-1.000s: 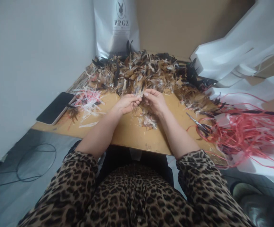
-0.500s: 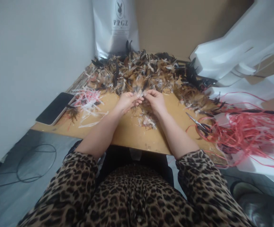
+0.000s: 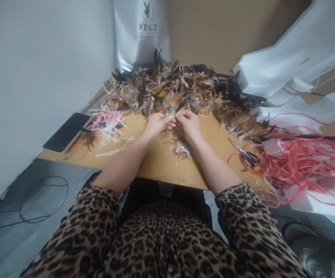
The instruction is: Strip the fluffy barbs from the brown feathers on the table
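Observation:
A small bunch of brown feathers (image 3: 171,101) points away from me, its pale quill ends between my hands. My left hand (image 3: 158,124) is closed, thumb and fingers pinching the bunch at its base. From the other side my right hand (image 3: 188,121) pinches the same pale base, fingers bent; the exact contact is partly hidden. Just beyond the hands spreads a big pile of brown and black feathers (image 3: 156,87). Below the hands, a little heap of feather scraps (image 3: 179,148) lies on the wooden table (image 3: 161,166).
On the left are a phone (image 3: 66,133) and red-and-white strips (image 3: 108,119). To the right lie scissors (image 3: 244,151), tangled red string (image 3: 315,162) and more brown feathers (image 3: 242,121). A silver bag (image 3: 142,42) stands behind; white foam pieces (image 3: 271,73) rise at the right.
Both hands stay at the bunch, with only a slight shift of fingers and wrists. Everything else lies as before.

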`<state>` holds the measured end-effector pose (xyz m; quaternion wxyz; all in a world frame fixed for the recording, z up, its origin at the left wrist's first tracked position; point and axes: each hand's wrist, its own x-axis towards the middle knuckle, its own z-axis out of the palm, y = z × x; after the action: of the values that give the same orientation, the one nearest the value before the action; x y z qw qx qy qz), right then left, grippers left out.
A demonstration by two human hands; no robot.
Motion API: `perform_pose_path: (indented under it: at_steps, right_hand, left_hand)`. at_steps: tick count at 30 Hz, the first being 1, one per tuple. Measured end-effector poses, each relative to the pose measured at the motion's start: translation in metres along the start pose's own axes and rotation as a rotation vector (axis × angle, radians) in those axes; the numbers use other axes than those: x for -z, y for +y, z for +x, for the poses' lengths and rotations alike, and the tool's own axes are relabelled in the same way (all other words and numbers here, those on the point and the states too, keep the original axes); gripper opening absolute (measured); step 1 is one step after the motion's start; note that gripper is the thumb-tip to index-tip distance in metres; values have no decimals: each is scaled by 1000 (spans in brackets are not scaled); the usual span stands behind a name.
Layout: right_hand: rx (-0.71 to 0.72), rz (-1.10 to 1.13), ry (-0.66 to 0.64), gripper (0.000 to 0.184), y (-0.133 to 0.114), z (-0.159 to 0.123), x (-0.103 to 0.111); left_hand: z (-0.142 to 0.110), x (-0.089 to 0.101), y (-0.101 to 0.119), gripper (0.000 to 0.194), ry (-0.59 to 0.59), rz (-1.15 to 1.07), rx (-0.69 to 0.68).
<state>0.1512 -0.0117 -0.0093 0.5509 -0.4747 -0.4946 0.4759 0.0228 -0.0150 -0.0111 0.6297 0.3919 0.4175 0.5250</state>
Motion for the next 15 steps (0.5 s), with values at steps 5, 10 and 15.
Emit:
perform_pose_path:
  at_steps: [5,10,15]
  right_hand:
    - [-28,26,-11,24,3,1,-1]
    - [-36,37,-52,30,3,1,0]
    - [-46,84,-31,35,7,2,-1]
  left_hand:
    - [1,3,-1,14,-33,-22,64]
    - [1,1,4,15,-15,-201,161]
    - [-3,-2,8,17,10,-266,177]
